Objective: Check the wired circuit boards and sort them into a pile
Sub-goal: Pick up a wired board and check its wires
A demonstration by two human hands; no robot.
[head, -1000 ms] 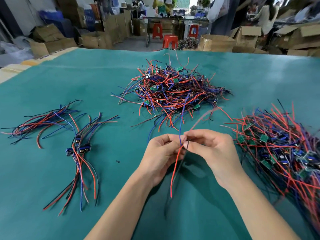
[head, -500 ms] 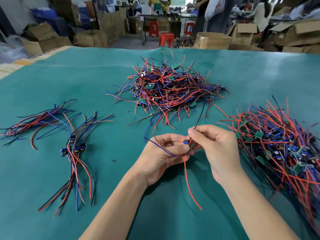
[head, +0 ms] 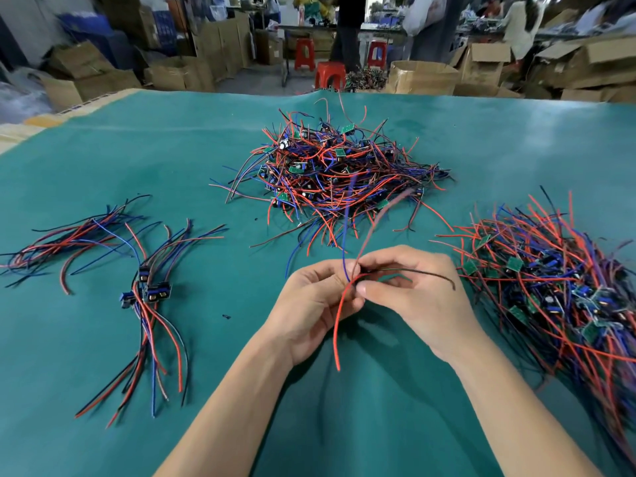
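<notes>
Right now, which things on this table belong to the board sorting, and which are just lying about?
Job:
- wired board, pinched between left hand and right hand
- tangled middle heap
- right heap
- tidy left bundle

Lying about:
- cardboard boxes
- red stools
- green table cover, only the work surface

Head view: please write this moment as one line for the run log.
left hand: pinches wired board | right hand: pinches same board | phase: checking | sorted pile: left on mat
</notes>
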